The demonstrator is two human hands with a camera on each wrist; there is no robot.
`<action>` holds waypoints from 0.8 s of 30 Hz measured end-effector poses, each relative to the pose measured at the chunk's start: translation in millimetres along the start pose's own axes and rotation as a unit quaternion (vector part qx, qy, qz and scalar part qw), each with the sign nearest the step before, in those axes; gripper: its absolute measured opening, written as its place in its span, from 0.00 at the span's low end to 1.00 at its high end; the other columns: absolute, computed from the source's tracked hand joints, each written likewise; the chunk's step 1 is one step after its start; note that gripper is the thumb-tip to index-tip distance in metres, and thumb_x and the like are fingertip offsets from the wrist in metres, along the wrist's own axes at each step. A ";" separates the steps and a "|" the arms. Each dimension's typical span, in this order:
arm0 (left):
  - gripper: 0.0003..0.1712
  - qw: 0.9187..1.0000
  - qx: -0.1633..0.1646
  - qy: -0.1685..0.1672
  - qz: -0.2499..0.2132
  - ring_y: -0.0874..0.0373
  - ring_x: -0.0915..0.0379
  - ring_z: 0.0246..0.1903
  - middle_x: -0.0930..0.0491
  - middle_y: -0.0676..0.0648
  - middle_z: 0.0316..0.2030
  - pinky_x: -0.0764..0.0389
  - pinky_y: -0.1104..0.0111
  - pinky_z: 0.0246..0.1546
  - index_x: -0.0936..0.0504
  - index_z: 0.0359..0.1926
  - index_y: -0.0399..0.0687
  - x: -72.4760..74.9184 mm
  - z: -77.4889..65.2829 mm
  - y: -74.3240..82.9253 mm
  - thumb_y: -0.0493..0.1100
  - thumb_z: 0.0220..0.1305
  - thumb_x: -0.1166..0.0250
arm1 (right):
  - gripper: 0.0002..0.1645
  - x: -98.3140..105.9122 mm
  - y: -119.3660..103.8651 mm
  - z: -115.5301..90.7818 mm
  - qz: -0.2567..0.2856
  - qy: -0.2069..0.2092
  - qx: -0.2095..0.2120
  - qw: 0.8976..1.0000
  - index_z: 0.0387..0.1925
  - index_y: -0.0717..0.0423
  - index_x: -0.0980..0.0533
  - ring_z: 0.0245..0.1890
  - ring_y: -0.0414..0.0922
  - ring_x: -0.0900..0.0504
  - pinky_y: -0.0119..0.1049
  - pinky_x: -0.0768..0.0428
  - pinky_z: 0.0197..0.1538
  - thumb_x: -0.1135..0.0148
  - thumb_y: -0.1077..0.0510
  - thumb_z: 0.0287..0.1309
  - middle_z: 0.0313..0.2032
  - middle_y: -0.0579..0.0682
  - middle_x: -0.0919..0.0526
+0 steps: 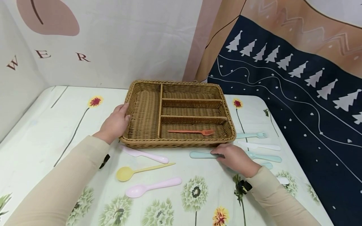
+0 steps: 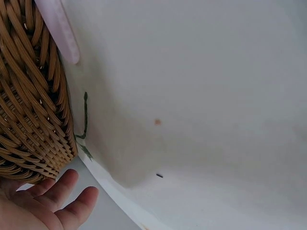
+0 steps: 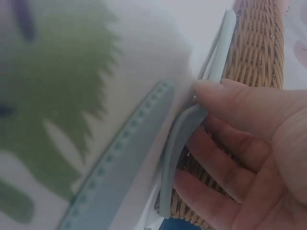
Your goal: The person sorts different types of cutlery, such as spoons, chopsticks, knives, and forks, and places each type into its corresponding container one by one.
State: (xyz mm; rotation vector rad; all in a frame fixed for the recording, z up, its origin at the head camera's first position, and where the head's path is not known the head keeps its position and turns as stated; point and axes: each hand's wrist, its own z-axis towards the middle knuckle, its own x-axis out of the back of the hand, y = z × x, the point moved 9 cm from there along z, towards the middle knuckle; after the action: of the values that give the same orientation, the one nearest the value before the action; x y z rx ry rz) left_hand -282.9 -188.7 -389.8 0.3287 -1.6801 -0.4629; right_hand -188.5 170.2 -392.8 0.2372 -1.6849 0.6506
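Observation:
A brown wicker cutlery basket (image 1: 144, 110) stands at the back of the table, divided into several compartments. Against its left side rests my left hand (image 1: 114, 124); the left wrist view shows its fingers (image 2: 79, 208) loosely extended by the wicker. An orange fork (image 1: 207, 132) lies in the front right compartment. In front of the basket's right corner, my right hand (image 1: 236, 157) pinches a light-blue utensil (image 3: 221, 57) between thumb and fingers. Its head curves in side view, so I cannot tell whether it is a spoon or fork. A light-blue serrated knife (image 3: 129, 148) lies beside it.
Left front holds a pink knife (image 1: 152, 156), a yellow spoon (image 1: 124, 173) and a pink spoon (image 1: 138, 190). At right lie a light-blue fork (image 1: 261, 135), a white knife (image 1: 266, 146) and more light-blue pieces (image 1: 268, 158). A white wall hanging (image 1: 127, 47) stands behind the table.

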 end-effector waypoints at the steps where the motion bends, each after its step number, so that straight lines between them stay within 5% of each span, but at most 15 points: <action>1: 0.33 1.000 0.000 0.000 0.000 0.29 0.52 0.68 0.57 0.29 0.72 0.43 0.40 0.66 0.61 0.75 0.34 0.1 -0.1 0.1 0.42 0.77 0.62 | 0.18 -0.1 -0.4 0.3 -0.001 0.000 0.002 1.000 0.48 0.55 0.17 0.44 0.48 0.17 0.42 0.16 0.44 0.32 0.67 0.54 0.44 0.50 0.15; 24: 0.33 1.000 0.001 0.001 0.001 0.29 0.53 0.68 0.57 0.28 0.72 0.43 0.40 0.66 0.61 0.75 0.35 -0.2 -1.4 0.7 0.42 0.77 0.62 | 0.18 16.7 -21.9 -7.7 0.016 0.037 0.056 0.998 0.46 0.53 0.16 0.42 0.44 0.18 0.40 0.17 0.46 0.30 0.66 0.51 0.42 0.46 0.16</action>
State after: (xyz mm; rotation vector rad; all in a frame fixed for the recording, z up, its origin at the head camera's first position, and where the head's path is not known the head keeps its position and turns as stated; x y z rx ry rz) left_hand -281.5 -188.2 -389.6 0.3290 -1.6783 -0.4580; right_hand -174.9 159.7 -369.9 0.2620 -1.5870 0.7700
